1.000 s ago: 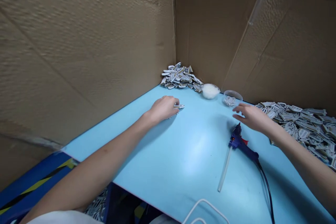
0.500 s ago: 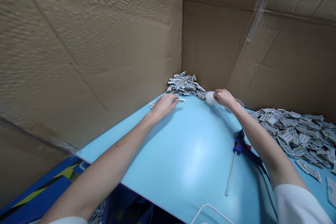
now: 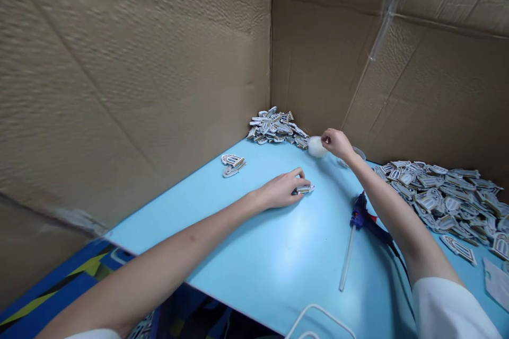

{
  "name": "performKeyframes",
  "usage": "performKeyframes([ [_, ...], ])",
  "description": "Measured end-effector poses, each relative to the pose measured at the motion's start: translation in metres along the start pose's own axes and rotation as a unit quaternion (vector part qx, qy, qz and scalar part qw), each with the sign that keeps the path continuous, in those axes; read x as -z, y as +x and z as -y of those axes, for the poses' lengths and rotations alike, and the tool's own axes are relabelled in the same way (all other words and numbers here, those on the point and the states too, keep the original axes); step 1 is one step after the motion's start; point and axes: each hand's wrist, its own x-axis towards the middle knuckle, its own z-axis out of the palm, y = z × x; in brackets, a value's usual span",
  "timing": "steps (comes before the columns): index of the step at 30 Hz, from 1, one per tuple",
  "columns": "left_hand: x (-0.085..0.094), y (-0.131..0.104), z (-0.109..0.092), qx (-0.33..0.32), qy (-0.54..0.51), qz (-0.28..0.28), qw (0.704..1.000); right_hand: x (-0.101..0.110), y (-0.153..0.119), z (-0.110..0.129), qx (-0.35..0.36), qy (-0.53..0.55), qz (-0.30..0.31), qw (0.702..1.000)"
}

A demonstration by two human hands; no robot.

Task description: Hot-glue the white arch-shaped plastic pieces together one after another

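My left hand (image 3: 284,189) is low over the middle of the blue table, its fingers closed around a small flat arch-shaped piece (image 3: 306,189) with a white edge. At the back, my right hand (image 3: 336,143) is closed in a pinch at the edge of a white cotton ball (image 3: 317,147). Part of the cotton is hidden by the fingers. Two similar arch-shaped pieces (image 3: 233,164) lie partly overlapping to the left. A blue hot glue gun (image 3: 360,214), with a clear glue stick in its rear, rests below my right forearm.
Piled arch-shaped pieces (image 3: 274,126) fill the back corner, and a larger pile (image 3: 449,196) spreads along the right. Behind my right wrist is a clear round container (image 3: 360,153). Cardboard walls (image 3: 326,63) enclose the blue table (image 3: 254,254). A white wire frame (image 3: 318,310) is at the front edge.
My left hand has moved right and toward me with an arch-shaped piece, uncovering two pieces at the left. My right hand stays at the cotton ball. The view has shifted slightly.
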Motion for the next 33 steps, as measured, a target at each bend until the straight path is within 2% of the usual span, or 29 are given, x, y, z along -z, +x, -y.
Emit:
performKeyframes([
  [4,-0.002,0.002,-0.004,-0.004,-0.059,0.021,0.998,0.000,-0.002,-0.005,-0.049,0.100,-0.050,0.993],
  [7,-0.005,0.003,-0.009,-0.004,-0.116,0.028,0.993,-0.002,-0.017,-0.005,-0.075,0.168,-0.063,0.981],
  [10,-0.007,0.002,-0.014,0.000,-0.198,0.055,0.979,-0.004,-0.051,0.003,-0.095,0.253,-0.046,0.962],
  [12,-0.009,0.001,-0.015,0.012,-0.240,0.073,0.968,-0.002,-0.082,0.013,-0.111,0.342,-0.016,0.933],
  [14,-0.011,0.001,-0.016,0.023,-0.249,0.075,0.965,0.001,-0.113,0.026,-0.122,0.386,0.021,0.914],
  [17,-0.017,0.001,-0.018,0.023,-0.227,0.065,0.972,0.003,-0.150,0.048,-0.124,0.378,0.064,0.915],
  [19,-0.020,0.001,-0.019,0.016,-0.218,0.061,0.974,0.002,-0.163,0.059,-0.117,0.363,0.071,0.922],
  [23,-0.021,0.000,-0.022,0.010,-0.224,0.062,0.973,-0.004,-0.169,0.069,-0.094,0.363,0.074,0.924],
  [28,-0.019,0.000,-0.023,0.006,-0.237,0.058,0.970,-0.012,-0.166,0.071,-0.082,0.380,0.085,0.918],
  [33,-0.019,0.001,-0.024,0.011,-0.233,0.054,0.971,-0.013,-0.166,0.075,-0.076,0.357,0.102,0.925],
])
